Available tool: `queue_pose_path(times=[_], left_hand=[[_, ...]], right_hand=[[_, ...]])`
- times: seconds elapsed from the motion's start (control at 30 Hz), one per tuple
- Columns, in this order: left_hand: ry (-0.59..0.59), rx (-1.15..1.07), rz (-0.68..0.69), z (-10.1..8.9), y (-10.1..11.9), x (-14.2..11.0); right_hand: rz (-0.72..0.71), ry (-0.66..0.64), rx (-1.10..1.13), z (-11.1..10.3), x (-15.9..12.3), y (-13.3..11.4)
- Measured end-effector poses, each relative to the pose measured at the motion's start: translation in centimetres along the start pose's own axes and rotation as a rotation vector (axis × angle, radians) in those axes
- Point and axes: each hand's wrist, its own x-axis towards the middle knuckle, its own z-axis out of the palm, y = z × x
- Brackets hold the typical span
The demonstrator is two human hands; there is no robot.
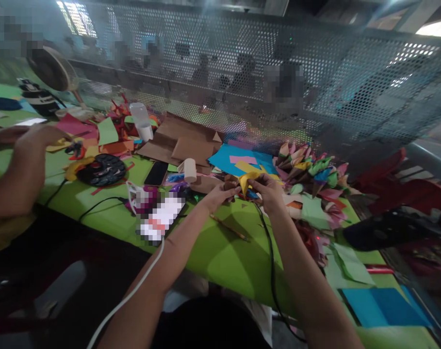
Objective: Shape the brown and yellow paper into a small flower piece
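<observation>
Both my hands meet over the green table [220,252], pinching a small folded yellow paper piece [246,181]. My left hand [220,195] grips its left side with closed fingers. My right hand [268,190] grips the right side, fingers curled; a bit of blue shows under its thumb. A thin wooden stick [229,228] lies on the table just below my hands. A pile of folded coloured paper cones [313,172] lies right of my hands.
A blue sheet [227,160] with pink and yellow scraps lies behind my hands, next to brown card [184,140], a black phone [156,173] and a tape roll [189,170]. Another person's arm [20,165] rests at the left. A perforated metal screen [278,72] closes the back. Cables cross the table.
</observation>
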Motion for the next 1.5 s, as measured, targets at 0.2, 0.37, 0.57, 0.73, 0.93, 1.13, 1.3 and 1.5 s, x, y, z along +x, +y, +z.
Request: queue_pose_path(times=[0.2, 0.37, 0.57, 0.73, 0.93, 1.13, 1.3, 1.5], left_hand=[[0.128, 0.041, -0.031, -0.4, -0.9, 1.0], [0.241, 0.057, -0.011, -0.5, -0.9, 1.2], [0.324, 0.095, 0.12, -0.9, -1.2, 1.7], [0.324, 0.184, 0.154, -0.5, -1.1, 1.5], [0.264, 0.33, 0.289, 0.1, -0.7, 0.8], [0.239, 0.206, 0.175, 0.2, 0.0, 0.6], [0.199, 0.104, 0.217, -0.5, 0.4, 0.8], [0.065, 0.225, 0.417, -0.3, 0.9, 0.2]], right_hand=[[-0.009, -0.029, -0.009, 0.4, -0.2, -0.1], [0.001, -0.105, -0.075, 0.3, -0.2, 0.0], [0.046, -0.169, -0.047, 0.4, -0.3, 0.2], [0.065, -0.155, -0.007, 1.0, -0.4, 0.3], [0.068, -0.097, -0.021, 1.5, -0.7, 0.1], [0.085, -0.065, 0.021, 1.3, -0.7, -0.1], [0.142, -0.061, 0.091, 0.5, -0.2, 0.3], [0.196, -0.115, 0.133, 0.6, 0.0, 0.9]])
